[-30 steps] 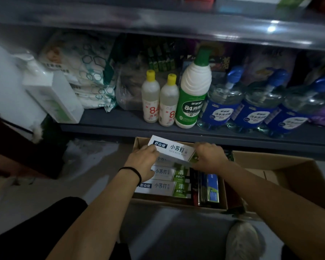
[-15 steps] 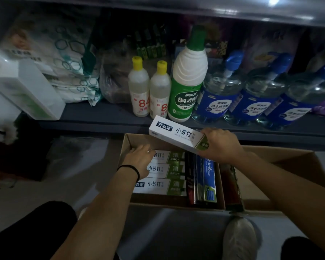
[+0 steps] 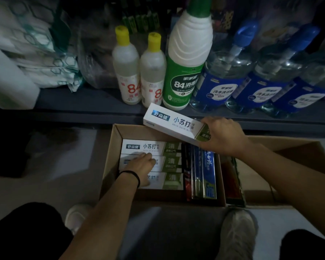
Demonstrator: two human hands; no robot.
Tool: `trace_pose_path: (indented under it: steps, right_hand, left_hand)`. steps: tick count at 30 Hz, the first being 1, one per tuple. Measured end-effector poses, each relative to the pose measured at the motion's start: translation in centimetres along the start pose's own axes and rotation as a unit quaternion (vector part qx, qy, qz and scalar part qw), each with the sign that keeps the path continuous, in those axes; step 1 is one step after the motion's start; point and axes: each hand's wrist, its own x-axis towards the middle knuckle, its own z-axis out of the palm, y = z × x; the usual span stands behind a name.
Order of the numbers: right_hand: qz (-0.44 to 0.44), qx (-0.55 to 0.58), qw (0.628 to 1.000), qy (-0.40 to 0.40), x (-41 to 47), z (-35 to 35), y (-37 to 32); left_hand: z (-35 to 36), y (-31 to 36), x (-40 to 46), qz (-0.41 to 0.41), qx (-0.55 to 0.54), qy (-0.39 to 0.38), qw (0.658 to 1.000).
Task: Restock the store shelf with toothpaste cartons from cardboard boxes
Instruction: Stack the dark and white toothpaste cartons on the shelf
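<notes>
Right hand grips white-green toothpaste carton by one end; left hand rests flat on white cartons in brown cardboard box. End-grip may let carton droop, clip yellow-capped bottles.

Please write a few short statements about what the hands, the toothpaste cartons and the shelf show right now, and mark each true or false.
1. The right hand holds a white toothpaste carton above the cardboard box. True.
2. The left hand is lifting a yellow-capped bottle off the shelf. False: it rests on the white cartons lying in the box.
3. The green-labelled bottle stands upright on the shelf. True.
4. The box is empty. False: white cartons lie flat in it, with darker cartons beside them.
5. The left wrist has a black band. True.
</notes>
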Motion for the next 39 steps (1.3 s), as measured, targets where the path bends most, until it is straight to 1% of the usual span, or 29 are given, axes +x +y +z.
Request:
trace_pose_path:
  steps: [13, 19, 22, 30, 34, 39]
  right_hand:
    - [0.002, 0.018, 1.000, -0.002, -0.5, 0.8, -0.5]
    - [-0.005, 0.027, 1.000, -0.005, -0.4, 1.2, -0.7]
    - [-0.004, 0.031, 1.000, -0.003, -0.2, 1.4, -0.6]
    - [-0.002, 0.024, 1.000, -0.008, -0.9, 0.5, -0.6]
    - [0.001, 0.021, 1.000, 0.016, -1.8, -0.7, -0.9]
    - [-0.004, 0.022, 0.999, 0.047, -3.6, -3.5, -1.3]
  left_hand:
    - [1.8, 1.7, -1.3, 0.029, 0.075, 0.031, 0.996]
    - [2.4, 2.1, -1.2, 0.032, 0.136, -0.003, 0.990]
    - [2.0, 2.3, -0.9, 0.026, 0.129, -0.026, 0.991]
    - [0.7, 2.4, -1.2, 0.022, 0.085, -0.058, 0.994]
    - [-1.7, 2.6, -2.2, 0.023, 0.082, -0.038, 0.996]
    - [-5.2, 3.0, -4.6, 0.021, 0.113, 0.024, 0.993]
